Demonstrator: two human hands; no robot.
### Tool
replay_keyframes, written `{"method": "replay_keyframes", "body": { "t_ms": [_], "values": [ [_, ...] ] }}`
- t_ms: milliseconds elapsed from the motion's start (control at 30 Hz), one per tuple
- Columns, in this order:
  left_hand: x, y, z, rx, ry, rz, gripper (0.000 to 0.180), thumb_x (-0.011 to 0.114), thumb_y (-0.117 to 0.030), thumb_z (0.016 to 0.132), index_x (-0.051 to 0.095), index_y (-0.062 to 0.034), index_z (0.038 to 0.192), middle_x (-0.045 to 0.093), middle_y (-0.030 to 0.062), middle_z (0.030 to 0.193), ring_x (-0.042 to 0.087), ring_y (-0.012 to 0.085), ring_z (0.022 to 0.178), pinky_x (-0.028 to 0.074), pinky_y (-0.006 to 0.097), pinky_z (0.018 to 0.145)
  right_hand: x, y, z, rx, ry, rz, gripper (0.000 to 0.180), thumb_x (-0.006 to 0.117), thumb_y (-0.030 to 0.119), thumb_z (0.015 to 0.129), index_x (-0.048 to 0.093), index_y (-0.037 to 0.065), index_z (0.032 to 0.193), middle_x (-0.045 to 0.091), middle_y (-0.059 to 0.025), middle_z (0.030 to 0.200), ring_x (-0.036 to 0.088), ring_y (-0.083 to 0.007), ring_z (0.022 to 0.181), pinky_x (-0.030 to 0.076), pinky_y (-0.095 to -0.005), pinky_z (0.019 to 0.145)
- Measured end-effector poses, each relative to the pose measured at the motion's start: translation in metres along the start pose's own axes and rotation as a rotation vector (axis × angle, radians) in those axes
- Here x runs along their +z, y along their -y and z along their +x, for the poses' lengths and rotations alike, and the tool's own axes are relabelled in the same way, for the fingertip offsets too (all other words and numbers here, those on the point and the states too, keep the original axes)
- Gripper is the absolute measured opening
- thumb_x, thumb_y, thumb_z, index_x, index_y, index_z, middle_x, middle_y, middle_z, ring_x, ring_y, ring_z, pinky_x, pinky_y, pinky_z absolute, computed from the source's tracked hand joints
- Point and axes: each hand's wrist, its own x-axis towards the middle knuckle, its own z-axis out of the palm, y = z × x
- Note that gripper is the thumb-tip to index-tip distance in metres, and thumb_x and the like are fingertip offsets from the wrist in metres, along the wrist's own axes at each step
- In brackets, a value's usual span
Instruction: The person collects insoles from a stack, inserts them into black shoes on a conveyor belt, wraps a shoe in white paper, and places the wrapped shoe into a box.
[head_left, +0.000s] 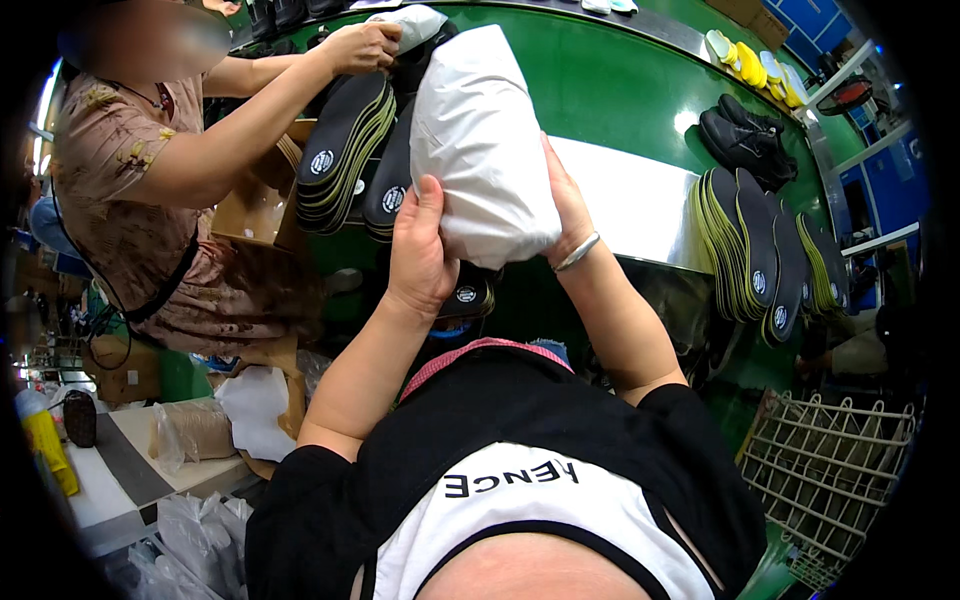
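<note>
Belt: green conveyor [620, 90] curving across the top of the room, a white strip running along it.
Bundle: white paper-wrapped bundle [480, 150], puffy and creased, held up over the near edge of the belt between both hands.
Left hand: left hand [420, 255] spread flat against the bundle's lower left side, thumb up along the paper.
Right hand: right hand [565, 205] behind the bundle's right edge, palm pressed to it, a bracelet [577, 253] at the wrist.
Insoles: black insole stacks [345, 150] just left of the bundle; more stand on edge at right [755, 250].
Co-worker: another person's hand [360, 45] reaching to the top of the left stack.
Basket: white wire basket [830, 470] at lower right; contents unclear.
</note>
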Motion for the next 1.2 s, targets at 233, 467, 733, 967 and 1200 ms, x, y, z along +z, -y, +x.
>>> {"method": "replay_keyframes", "body": {
  "t_ms": [233,467,733,967,1200],
  "values": [
    [-0.030,-0.022,-0.011,-0.178,0.133,-0.018,0.042,0.043,-0.033,0.085,0.040,-0.0044,0.116,0.047,0.0074,0.114,0.045,0.0167,0.104,0.035,0.031,0.090,-0.001,-0.027,-0.002,-0.061,0.037,0.001,0.045,0.028,0.035,0.088,0.035,0.002,0.118,0.048,-0.0152,0.111,0.050,-0.0260,0.099,0.041,-0.0380,0.086],
    [-0.054,-0.041,-0.031,-0.142,0.336,-0.199,0.042,0.049,-0.015,0.082,0.035,-0.0076,0.121,0.047,0.0045,0.114,0.045,0.0151,0.104,0.034,0.030,0.089,0.033,-0.040,-0.016,-0.222,-0.054,-0.246,0.044,0.028,0.035,0.087,0.033,0.004,0.118,0.047,-0.0155,0.110,0.051,-0.0273,0.096,0.044,-0.0398,0.082],
    [-0.123,-0.082,-0.074,-0.037,0.099,-0.373,0.039,0.044,-0.019,0.085,0.035,-0.0043,0.120,0.046,0.0084,0.116,0.045,0.0202,0.106,0.034,0.036,0.091,0.063,-0.097,-0.001,0.337,0.145,-0.125,0.057,0.025,0.046,0.086,0.028,0.003,0.124,0.042,-0.0118,0.119,0.040,-0.0233,0.109,0.032,-0.0364,0.091],
    [-0.215,-0.109,-0.106,0.205,-0.166,-0.728,0.032,0.045,-0.017,0.084,0.044,-0.0030,0.112,0.048,0.0097,0.113,0.046,0.0236,0.105,0.038,0.037,0.089,0.051,-0.117,0.014,0.374,0.039,-0.326,0.036,0.041,0.036,0.085,0.043,0.009,0.109,0.050,-0.0086,0.104,0.049,-0.0206,0.096,0.039,-0.0385,0.080],
    [-0.277,-0.137,-0.102,0.296,-0.407,-0.786,0.027,0.039,-0.016,0.086,0.046,-0.0033,0.109,0.050,0.0100,0.111,0.047,0.0246,0.103,0.038,0.039,0.086,0.038,-0.134,0.015,0.431,-0.063,-0.304,0.027,0.046,0.030,0.083,0.049,0.009,0.100,0.055,-0.0052,0.094,0.053,-0.0188,0.088,0.041,-0.0356,0.075]
  ]
}}
